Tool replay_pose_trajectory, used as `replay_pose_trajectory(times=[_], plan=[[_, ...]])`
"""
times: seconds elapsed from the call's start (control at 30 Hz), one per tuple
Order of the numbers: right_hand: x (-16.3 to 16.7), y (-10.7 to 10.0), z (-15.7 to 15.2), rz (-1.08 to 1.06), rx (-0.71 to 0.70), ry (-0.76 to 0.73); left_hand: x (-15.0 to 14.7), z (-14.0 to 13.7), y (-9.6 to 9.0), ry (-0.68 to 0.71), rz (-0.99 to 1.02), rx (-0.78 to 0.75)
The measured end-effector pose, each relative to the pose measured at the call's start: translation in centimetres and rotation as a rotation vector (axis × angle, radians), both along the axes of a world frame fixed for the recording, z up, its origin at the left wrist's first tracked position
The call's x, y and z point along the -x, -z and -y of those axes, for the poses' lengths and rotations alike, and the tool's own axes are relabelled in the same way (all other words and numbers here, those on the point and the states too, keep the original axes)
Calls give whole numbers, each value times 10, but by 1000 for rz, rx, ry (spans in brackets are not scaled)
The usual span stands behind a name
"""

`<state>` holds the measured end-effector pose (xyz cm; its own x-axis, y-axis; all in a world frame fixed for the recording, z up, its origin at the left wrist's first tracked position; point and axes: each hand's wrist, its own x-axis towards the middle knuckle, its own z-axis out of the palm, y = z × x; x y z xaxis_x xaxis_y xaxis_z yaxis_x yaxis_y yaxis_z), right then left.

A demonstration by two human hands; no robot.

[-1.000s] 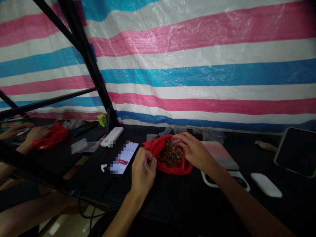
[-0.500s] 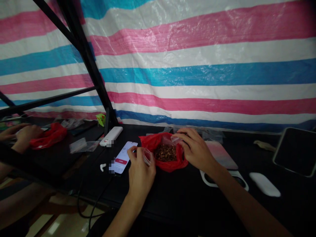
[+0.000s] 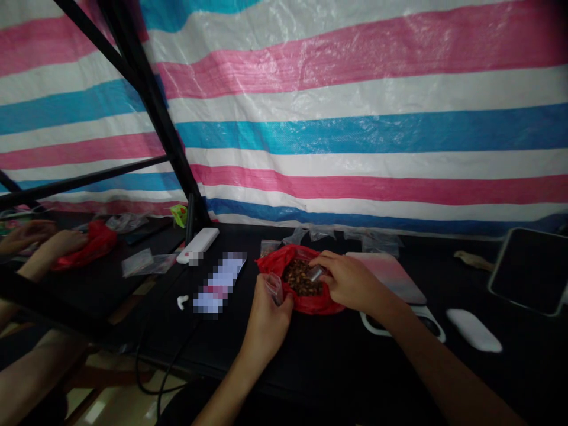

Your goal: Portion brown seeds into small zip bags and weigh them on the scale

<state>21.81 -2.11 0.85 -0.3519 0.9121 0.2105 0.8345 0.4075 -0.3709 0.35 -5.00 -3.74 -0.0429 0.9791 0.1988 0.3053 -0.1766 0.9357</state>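
Observation:
On the black table, a red plastic bag stands with its mouth spread, holding many small brown pieces like seeds or beans. My left hand is closed on a small clear plastic bag, held at the left rim of the red bag. Over the right side of the brown pieces, my right hand pinches a small shiny grey, scoop-like piece. Its tip is down among or just above the pieces; which, I cannot tell.
A phone, white power bank and white earbud lie to the left. Clear bags line the back. A digital scale, white mouse and tablet are right. Beyond a black frame, another person's hands work.
My left hand has moved right, from the phone to the red bag's rim, with the clear bag. My right hand has lowered the grey piece from the back rim toward the brown pieces.

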Motion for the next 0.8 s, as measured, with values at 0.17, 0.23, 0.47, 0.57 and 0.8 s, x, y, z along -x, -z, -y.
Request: replay_pose_trajectory(times=[0.17,0.23,0.47,0.57,0.8], plan=[[3,4,-2,-65,16,22,-2,0,-3,18,63,46],[5,5,-2,-66,-9,11,-2,1,-2,3,18,22],[7,8,0,84,-118,-2,-1,0,0,28,9,-30],[11,9,2,55,-109,-8,-1,-1,1,24,25,-45],[19,6,3,-19,-32,14,-1,-3,0,6,76,-68]])
